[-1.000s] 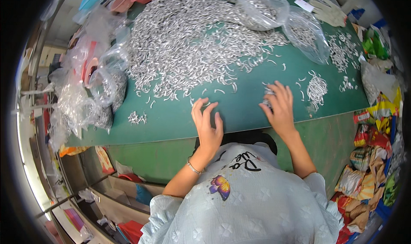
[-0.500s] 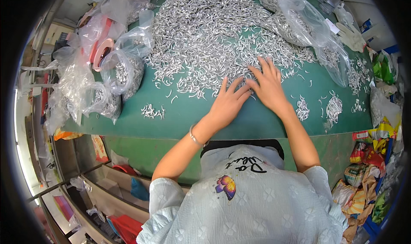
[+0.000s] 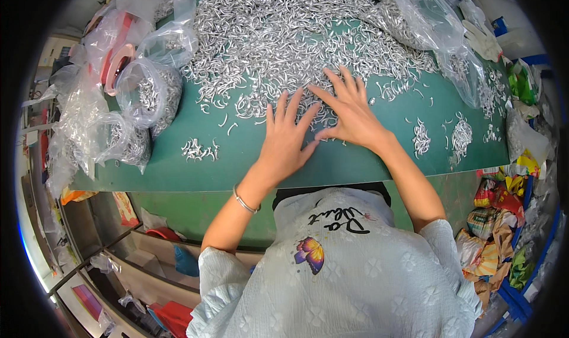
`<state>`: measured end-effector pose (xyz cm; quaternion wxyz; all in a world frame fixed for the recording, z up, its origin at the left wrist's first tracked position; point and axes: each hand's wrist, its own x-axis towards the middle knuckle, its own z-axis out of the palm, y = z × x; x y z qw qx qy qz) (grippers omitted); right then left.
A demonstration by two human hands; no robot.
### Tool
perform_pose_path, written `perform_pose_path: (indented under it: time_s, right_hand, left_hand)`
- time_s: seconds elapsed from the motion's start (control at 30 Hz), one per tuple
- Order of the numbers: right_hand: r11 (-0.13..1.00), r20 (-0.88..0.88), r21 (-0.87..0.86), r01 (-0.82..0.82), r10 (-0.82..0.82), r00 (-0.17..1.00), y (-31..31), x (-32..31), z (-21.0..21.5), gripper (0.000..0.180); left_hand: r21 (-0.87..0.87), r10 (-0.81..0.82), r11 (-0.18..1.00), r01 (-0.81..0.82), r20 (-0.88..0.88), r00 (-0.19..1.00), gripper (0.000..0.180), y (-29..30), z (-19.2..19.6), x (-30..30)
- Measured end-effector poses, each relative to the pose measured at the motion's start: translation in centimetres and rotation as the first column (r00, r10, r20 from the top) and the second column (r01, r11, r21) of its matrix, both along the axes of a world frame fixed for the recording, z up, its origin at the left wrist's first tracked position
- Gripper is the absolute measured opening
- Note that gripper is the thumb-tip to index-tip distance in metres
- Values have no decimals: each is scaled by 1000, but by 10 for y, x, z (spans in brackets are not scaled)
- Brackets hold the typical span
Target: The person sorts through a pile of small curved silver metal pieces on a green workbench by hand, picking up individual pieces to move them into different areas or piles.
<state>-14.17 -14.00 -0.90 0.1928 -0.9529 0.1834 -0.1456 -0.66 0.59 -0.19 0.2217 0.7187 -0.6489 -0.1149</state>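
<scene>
A broad heap of small curved silver metal pieces covers much of the green tabletop. My left hand lies palm down at the heap's near edge, fingers spread among the loose pieces. To its right, my right hand also rests with fingers spread over pieces, its thumb pointing toward the left hand. Between the two hands some pieces lie on the table. Neither hand grips anything that I can see. Whatever is beneath the palms is hidden.
Small separate piles lie at front left and others at right. Clear plastic bags of pieces stand at left, near a pink ring-shaped item. Another filled bag and a white glove lie far right.
My left hand has shifted left and its fingers have spread wider. The right hand has moved slightly left, thumb out. The gap between the hands has widened, and the view has shifted a little.
</scene>
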Motion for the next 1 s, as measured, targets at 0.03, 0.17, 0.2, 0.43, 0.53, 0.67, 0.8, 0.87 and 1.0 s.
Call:
perform_pose_path:
  time_s: [0.03, 0.17, 0.2, 0.43, 0.53, 0.67, 0.8, 0.87, 1.0]
  right_hand:
    - [1000, 28, 13, -9, 9, 1000, 3, 0, -3, 72]
    - [999, 111, 49, -11, 6, 994, 31, -11, -13, 51]
    - [997, 115, 78, -9, 0, 993, 40, -15, -13, 45]
    - [961, 339, 273, -35, -62, 939, 31, -17, -18, 24]
    - [736, 305, 671, 89, -383, 872, 2, -16, -15, 20]
    - [233, 41, 965, 121, -587, 809, -53, -29, -3, 27]
    - [929, 99, 143, 341, -356, 929, -25, -44, 16, 48]
    - [981, 76, 43, 189, -192, 978, 2, -43, 25, 56]
    - [999, 36, 26, -19, 18, 999, 23, -43, 3, 54]
  left_hand:
    - [2, -4, 1000, 4, 4, 1000, 68, -2, -4, 3]
    - [-75, -60, 995, 60, 1, 998, 44, 11, -12, 5]
    - [-94, -55, 994, 55, -2, 998, 39, 15, -13, 5]
    - [-253, 22, 966, -47, -100, 995, 24, 18, -20, 10]
    - [-346, 92, 922, -173, -238, 967, 25, 7, -24, 24]
    - [-150, 299, 886, -438, -537, 789, 33, -6, -14, 34]
    - [-233, 195, 945, -230, -164, 967, 36, -3, 2, 26]
    - [-129, 17, 991, -18, -14, 1000, 47, 4, 6, 10]
    - [-115, -29, 993, 42, 116, 993, 40, 5, -10, 1]
